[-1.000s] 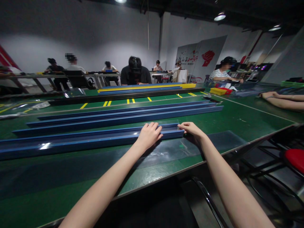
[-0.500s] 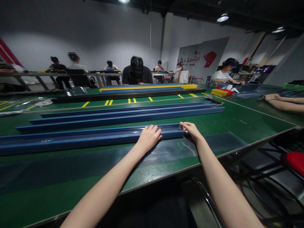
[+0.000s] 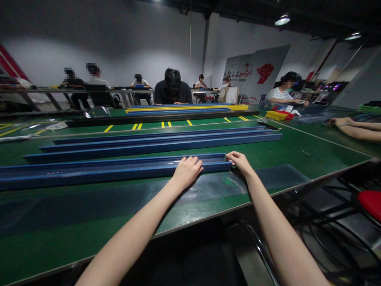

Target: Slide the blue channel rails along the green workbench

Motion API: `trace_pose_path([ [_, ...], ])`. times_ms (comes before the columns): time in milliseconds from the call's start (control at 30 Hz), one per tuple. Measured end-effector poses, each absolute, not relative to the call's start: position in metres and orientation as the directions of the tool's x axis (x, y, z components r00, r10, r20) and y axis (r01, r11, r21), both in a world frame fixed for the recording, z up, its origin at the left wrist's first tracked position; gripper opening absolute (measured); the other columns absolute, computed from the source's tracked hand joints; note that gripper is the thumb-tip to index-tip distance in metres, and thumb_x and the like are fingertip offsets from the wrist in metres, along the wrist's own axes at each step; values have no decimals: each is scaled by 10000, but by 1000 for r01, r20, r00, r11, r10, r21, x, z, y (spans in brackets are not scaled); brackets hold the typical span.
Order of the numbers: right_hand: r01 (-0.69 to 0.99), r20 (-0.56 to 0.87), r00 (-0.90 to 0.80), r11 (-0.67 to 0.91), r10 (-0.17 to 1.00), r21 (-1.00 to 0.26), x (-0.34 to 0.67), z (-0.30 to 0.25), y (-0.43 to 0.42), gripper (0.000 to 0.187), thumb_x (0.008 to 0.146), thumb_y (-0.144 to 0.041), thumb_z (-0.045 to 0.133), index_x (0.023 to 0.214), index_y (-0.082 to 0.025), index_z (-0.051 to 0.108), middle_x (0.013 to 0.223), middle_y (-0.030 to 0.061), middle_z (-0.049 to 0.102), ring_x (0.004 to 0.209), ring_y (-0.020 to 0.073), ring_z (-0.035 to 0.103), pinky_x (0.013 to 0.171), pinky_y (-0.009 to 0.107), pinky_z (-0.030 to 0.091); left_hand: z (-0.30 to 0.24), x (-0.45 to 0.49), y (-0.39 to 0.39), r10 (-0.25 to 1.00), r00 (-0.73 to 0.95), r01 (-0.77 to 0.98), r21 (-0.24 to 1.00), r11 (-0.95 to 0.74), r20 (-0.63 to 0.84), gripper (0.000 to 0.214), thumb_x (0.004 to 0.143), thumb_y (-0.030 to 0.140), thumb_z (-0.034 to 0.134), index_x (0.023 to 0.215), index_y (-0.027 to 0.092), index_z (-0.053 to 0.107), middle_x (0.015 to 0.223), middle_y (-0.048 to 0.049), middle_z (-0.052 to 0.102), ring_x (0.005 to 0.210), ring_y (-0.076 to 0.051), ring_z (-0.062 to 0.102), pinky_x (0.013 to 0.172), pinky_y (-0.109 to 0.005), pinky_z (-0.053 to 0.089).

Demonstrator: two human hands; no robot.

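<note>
A long blue channel rail (image 3: 98,171) lies across the green table (image 3: 297,151), closest to me. My left hand (image 3: 187,171) rests over its near wall close to the right end, fingers curled on the top edge. My right hand (image 3: 240,163) pinches the rail's right end, where a clear plastic sleeve (image 3: 268,176) spreads flat on the table toward the right. Two more blue rails (image 3: 154,145) lie parallel behind it.
Yellow and blue rails (image 3: 190,108) lie at the far side, where a person in black sits. Another person's forearms (image 3: 354,126) rest on the table at right. Red and yellow bins (image 3: 276,115) stand far right. A red stool (image 3: 370,200) is beside the table edge.
Both hands keep their hold on the nearest rail. The view has tilted slightly; the rail sits a touch higher in the picture.
</note>
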State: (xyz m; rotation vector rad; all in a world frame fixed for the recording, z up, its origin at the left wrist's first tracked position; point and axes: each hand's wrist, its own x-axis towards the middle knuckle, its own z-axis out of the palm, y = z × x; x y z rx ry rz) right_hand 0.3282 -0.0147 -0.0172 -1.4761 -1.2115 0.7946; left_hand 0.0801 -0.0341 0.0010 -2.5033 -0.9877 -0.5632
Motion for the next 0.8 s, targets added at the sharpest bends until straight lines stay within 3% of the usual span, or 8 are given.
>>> trace_pose_path([
  [267, 361, 168, 267, 63, 949, -930, 329, -18, -15, 293, 581, -465, 590, 579, -173, 565, 573, 0, 556, 515, 83, 458, 466, 203, 370, -2, 80, -32, 556, 667, 708, -191, -680, 496, 152, 871, 283, 463, 848, 160, 551, 838, -54, 596, 789, -179, 552, 664, -297, 346],
  [800, 383, 144, 197, 59, 970, -922, 336, -21, -16, 263, 587, -427, 615, 596, -166, 579, 536, -25, 520, 498, 70, 423, 483, 207, 343, -4, 79, -31, 544, 675, 701, -206, -682, 498, 162, 875, 285, 451, 847, 163, 553, 812, -41, 601, 759, -176, 555, 644, -295, 343],
])
